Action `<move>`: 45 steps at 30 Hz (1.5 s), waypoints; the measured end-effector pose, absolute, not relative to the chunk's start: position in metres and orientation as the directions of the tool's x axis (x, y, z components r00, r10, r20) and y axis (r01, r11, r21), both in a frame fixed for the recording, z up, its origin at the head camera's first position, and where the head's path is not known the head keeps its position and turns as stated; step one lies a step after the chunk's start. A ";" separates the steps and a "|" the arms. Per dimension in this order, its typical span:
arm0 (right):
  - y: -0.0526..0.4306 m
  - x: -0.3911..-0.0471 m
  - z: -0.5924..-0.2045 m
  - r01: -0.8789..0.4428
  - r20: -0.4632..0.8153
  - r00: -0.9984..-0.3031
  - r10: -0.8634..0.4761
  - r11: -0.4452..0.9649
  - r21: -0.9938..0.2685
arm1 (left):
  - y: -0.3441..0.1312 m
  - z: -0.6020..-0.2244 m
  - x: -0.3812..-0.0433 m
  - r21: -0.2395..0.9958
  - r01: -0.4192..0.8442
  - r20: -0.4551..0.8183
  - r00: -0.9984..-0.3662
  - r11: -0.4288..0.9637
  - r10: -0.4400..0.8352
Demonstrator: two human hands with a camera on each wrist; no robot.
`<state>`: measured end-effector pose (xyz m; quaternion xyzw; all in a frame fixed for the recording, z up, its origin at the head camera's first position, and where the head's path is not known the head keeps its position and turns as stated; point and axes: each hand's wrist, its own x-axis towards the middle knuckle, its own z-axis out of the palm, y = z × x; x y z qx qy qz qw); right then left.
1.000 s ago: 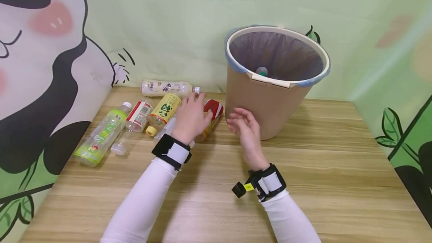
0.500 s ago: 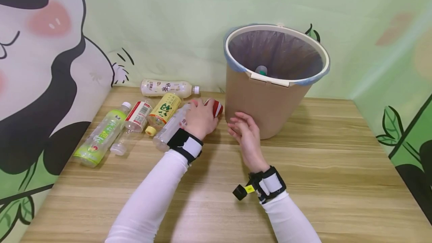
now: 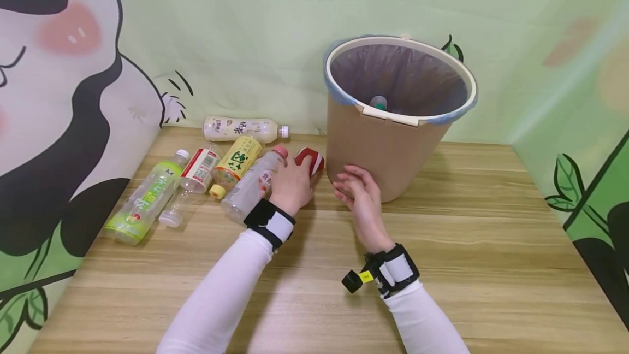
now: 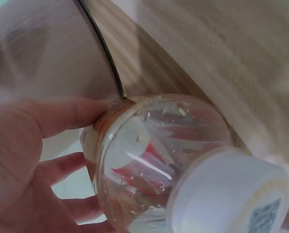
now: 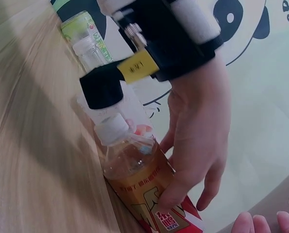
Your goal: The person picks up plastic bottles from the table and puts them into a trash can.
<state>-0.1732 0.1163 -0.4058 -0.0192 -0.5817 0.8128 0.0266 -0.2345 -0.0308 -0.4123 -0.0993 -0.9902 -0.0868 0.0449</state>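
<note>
Tabletop (image 3: 491, 266): left fingers (image 4: 81, 208) now around red-and-gold bottle (image 5: 139, 191)

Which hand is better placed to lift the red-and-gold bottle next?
Probably the left hand: it has hold of the red-and-gold bottle. The right hand holds nothing and sits farther off, by the bin.

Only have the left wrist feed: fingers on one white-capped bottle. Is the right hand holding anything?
Observer: No, the head view shows nothing held in the right hand.
Operator: Anything lying close by?
Observer: Yes, a pink-capped bottle lies just left of the left hand.
Operator: Any container?
Observer: A lined bin with one clear item visible inside; too little shows to name it.
</note>
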 end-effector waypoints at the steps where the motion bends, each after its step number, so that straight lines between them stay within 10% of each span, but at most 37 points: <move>1: 0.117 -0.173 -0.406 -0.021 0.000 -0.998 0.064 -0.320 -0.947 | -0.032 -0.413 -0.232 0.170 0.209 0.114 -0.975 0.963 0.192; 45: 0.114 -0.159 -0.412 -0.155 0.149 -0.987 0.057 -0.116 -0.981 | -0.052 -0.440 -0.170 0.330 0.297 0.311 -0.931 0.896 0.193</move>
